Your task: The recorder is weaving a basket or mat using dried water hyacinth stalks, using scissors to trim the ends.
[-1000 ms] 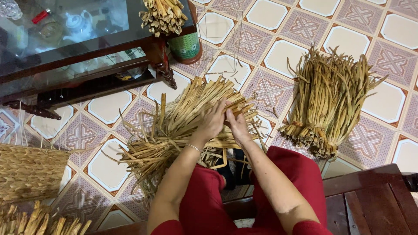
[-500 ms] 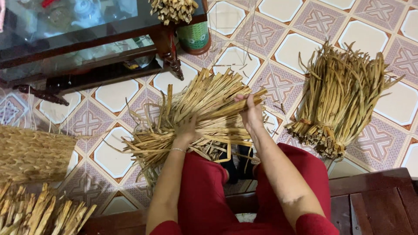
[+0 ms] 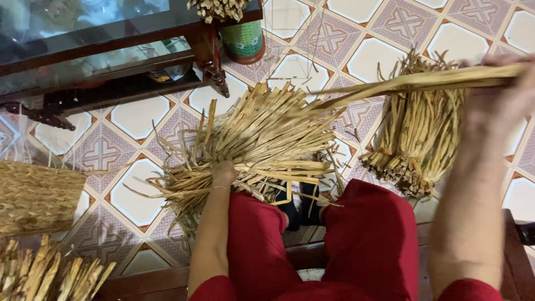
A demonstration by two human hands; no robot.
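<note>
Home: patterned floor tiles (image 3: pixel 139 117), glass-topped table (image 3: pixel 83 39)

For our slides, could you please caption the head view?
Left hand holds a dried straw bundle while the right hand pulls out a long strand.

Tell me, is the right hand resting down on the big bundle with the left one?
No, the right hand is raised off to the side, pulling one dried strand away from the bundle.
</note>
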